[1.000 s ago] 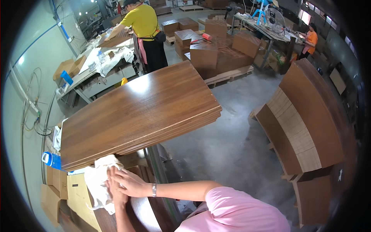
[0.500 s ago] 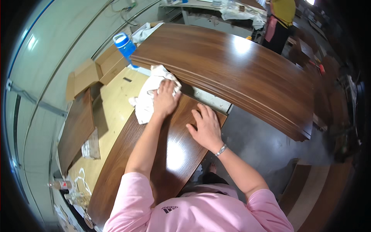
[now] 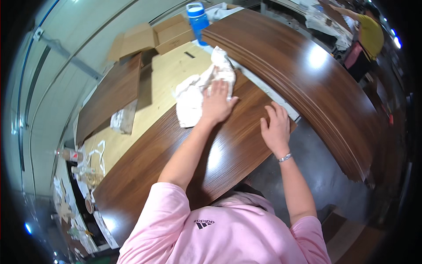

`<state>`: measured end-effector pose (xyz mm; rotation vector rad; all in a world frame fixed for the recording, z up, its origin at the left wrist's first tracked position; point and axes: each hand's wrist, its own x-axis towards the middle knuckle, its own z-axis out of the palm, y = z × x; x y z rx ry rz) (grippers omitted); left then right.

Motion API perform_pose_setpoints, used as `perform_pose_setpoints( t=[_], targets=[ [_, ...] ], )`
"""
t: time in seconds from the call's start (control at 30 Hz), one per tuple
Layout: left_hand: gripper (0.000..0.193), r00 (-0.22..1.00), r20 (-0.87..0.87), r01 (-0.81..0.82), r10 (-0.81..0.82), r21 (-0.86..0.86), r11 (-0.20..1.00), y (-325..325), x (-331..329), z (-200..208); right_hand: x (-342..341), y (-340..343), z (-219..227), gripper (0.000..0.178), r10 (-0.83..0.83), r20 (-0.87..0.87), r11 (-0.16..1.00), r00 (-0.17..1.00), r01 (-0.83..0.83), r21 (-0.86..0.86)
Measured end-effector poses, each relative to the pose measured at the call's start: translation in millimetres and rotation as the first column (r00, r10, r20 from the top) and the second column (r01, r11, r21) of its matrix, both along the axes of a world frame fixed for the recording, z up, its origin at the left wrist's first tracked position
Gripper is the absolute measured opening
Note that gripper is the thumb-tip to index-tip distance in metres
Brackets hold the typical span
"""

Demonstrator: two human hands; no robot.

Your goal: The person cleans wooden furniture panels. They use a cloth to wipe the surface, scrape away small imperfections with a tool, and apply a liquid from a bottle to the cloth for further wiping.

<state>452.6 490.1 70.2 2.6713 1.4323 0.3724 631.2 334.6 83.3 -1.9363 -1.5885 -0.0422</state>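
Note:
A dark brown wood-grain panel (image 3: 246,116) lies in front of me on a pale yellow board. My left hand (image 3: 216,105) rests flat on a crumpled white cloth (image 3: 191,99) near the panel's far left edge, thumb spread to the side. The cloth partly overhangs onto the yellow board (image 3: 165,83). Near the panel's right end lies my right hand (image 3: 277,130), fingers apart and slightly bent, holding nothing. A silver bracelet circles that wrist.
Beyond lies a stack of similar brown panels (image 3: 290,57). A blue bottle (image 3: 198,24) stands by an open cardboard box (image 3: 173,35). At left are a leaning brown panel (image 3: 110,97), a wrapped block (image 3: 124,118) and bottles (image 3: 72,155). A person in yellow (image 3: 369,35) stands far right.
The view has swung left, so everything appears farther right. My left hand's thumb has spread outward on the cloth, which lies more bunched. My right hand stays near the panel's end.

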Motion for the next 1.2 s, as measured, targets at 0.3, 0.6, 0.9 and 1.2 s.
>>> perform_pose_setpoints(
  t=[0.3, 0.6, 0.9, 1.2],
  targets=[
    [0.053, 0.647, 0.031, -0.761, 0.762, -0.021, 0.648, -55, -333, -31, 6, 6, -7, 0.036, -0.006, 0.045, 1.000, 0.999, 0.006, 0.008],
    [0.061, 0.911, 0.112, -0.398, 0.396, -0.004, 0.917, 13, -120, -16, 17, 2, -9, 0.031, 0.099, -0.219, 0.972, 0.971, -0.047, 0.229],
    [0.044, 0.613, 0.409, 0.612, -0.676, 0.295, 0.734, -164, 132, 4, 120, -71, 8, 0.025, -0.079, -0.633, 0.828, 0.770, 0.404, 0.388],
    [0.052, 0.317, 0.624, 0.626, 0.714, -0.703, 0.337, -167, -39, 85, 164, -148, -1, 0.016, -0.148, -0.635, 0.843, 0.758, 0.432, 0.319]
  ],
)
